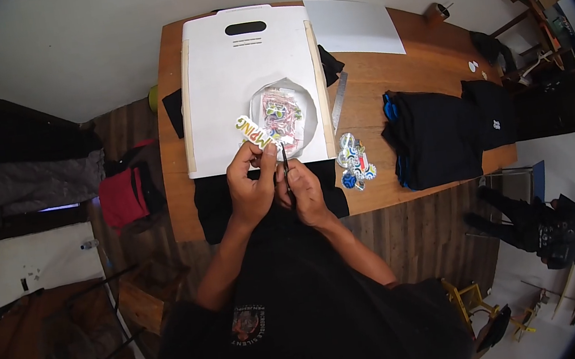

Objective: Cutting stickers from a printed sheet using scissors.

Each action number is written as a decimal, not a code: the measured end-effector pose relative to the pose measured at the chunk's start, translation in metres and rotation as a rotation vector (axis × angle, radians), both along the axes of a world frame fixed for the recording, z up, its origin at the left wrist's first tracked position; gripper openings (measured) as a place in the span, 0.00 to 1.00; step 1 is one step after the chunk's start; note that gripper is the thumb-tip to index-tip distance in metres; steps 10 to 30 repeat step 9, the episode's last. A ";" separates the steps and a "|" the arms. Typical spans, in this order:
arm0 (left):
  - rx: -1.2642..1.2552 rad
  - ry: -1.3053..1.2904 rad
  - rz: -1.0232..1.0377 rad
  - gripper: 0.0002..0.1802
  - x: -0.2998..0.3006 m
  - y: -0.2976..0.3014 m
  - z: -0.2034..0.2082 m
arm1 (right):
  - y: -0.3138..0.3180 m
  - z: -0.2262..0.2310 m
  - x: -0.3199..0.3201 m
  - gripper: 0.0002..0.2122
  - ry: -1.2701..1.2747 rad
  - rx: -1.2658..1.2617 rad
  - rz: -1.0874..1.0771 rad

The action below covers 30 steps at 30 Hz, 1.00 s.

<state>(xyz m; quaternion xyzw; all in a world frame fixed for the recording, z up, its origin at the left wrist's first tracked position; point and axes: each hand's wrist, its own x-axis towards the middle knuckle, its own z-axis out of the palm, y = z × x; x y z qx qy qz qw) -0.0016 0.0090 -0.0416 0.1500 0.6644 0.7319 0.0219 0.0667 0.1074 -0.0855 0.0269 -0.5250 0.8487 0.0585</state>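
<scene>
My left hand point(249, 188) pinches a white-edged sticker cutout point(252, 130) with green and orange lettering. In my right hand point(306, 193) is a pair of dark scissors point(284, 154), its blades pointing away from me by the cutout's right end. Whether the blades touch it, I cannot tell. Just beyond both hands, a round whitish container point(309, 110) holds printed paper scraps point(281, 108). It stands on a large white board point(216, 80) with a slot at its far end. To the right of my hands lies a small pile of colourful cut stickers point(356, 164).
The board rests on a wooden table point(366, 89). A metal ruler point(340, 103) lies along its right side. Folded black garments point(434, 135) are stacked farther right. A white sheet point(354, 25) and a brown cup point(435, 13) are at the back. Black cloth point(212, 204) hangs at the near edge.
</scene>
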 end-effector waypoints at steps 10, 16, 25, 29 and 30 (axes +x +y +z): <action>-0.116 0.009 -0.157 0.09 -0.006 -0.010 -0.005 | 0.008 -0.012 -0.001 0.18 -0.023 -0.126 -0.041; -0.116 0.009 -0.157 0.09 -0.006 -0.010 -0.005 | 0.008 -0.012 -0.001 0.18 -0.023 -0.126 -0.041; -0.116 0.009 -0.157 0.09 -0.006 -0.010 -0.005 | 0.008 -0.012 -0.001 0.18 -0.023 -0.126 -0.041; -0.116 0.009 -0.157 0.09 -0.006 -0.010 -0.005 | 0.008 -0.012 -0.001 0.18 -0.023 -0.126 -0.041; -0.116 0.009 -0.157 0.09 -0.006 -0.010 -0.005 | 0.008 -0.012 -0.001 0.18 -0.023 -0.126 -0.041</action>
